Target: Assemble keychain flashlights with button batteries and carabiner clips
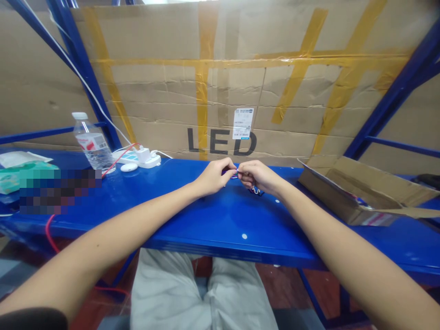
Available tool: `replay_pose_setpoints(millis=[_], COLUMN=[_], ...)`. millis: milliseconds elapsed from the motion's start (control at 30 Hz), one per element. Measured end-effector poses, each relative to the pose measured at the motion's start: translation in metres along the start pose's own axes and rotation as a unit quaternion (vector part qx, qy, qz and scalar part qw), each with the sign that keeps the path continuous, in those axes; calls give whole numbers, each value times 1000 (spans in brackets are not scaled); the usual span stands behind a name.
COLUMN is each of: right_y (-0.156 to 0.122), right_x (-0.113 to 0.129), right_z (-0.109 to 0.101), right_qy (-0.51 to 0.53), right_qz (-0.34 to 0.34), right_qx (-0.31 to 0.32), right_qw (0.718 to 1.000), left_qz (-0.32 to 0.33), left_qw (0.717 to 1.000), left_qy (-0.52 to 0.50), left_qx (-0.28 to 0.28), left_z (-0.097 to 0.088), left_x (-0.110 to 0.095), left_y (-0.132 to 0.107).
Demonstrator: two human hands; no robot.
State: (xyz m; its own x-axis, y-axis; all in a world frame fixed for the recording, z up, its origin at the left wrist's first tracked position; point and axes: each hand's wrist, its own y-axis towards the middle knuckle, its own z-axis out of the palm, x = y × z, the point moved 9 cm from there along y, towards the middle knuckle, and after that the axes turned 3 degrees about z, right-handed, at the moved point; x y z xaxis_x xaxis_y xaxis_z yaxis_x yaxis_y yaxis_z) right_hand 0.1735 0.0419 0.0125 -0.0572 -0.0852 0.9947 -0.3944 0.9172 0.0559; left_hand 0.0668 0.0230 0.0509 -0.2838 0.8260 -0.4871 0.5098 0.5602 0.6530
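Observation:
My left hand point(216, 176) and my right hand point(257, 176) meet over the middle of the blue shelf point(192, 215), fingers pinched together. Between the fingertips is a small blue and metal item point(234, 173), too small to name. More small metal pieces point(256, 190) hang or lie just under my right hand. Both forearms stretch out across the shelf from the near edge.
An open cardboard box point(360, 195) lies at the right. At the left stand a plastic water bottle point(91, 143), a white power strip point(140, 158) with a red wire, and a green packet point(13, 176). A taped cardboard sheet point(240, 82) marked LED forms the back wall.

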Motion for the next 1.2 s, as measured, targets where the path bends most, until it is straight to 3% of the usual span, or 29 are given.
replay_pose_setpoints(millis=[233,367,433,533,633,800,867,1067,1200], right_y=[-2,-5,-7,-7,-7,-5,-4,0,-1], right_x=[0,14,24,19,1,-10,-13,-20,-17], right_z=[2,-25,-44,-43,-30,-13,-12,-15,3], right_qy=[-8,-186,-335,-517,-597,-693,-694,-661,-675], right_qz=[28,18,-2,13,63,92,96,97,43], right_qx=[13,-53,-109,-63,-6,-26,-34,-42,-8], right_qw=[999,981,936,854,799,715,713,743,737], left_qz=[41,-2,-19,-41,-59,-61,-55,-50,-49], left_qw=[998,1000,999,999,998,998,998,998,998], left_qy=[43,-11,-23,-15,-3,3,4,11,6], left_qx=[4,-11,-14,-15,-19,-18,-18,-19,-25], left_z=[1,-2,-3,-5,-8,-9,-8,-9,-10], left_x=[-8,4,12,23,32,33,32,30,28], left_y=[-1,1,1,1,1,1,2,2,2])
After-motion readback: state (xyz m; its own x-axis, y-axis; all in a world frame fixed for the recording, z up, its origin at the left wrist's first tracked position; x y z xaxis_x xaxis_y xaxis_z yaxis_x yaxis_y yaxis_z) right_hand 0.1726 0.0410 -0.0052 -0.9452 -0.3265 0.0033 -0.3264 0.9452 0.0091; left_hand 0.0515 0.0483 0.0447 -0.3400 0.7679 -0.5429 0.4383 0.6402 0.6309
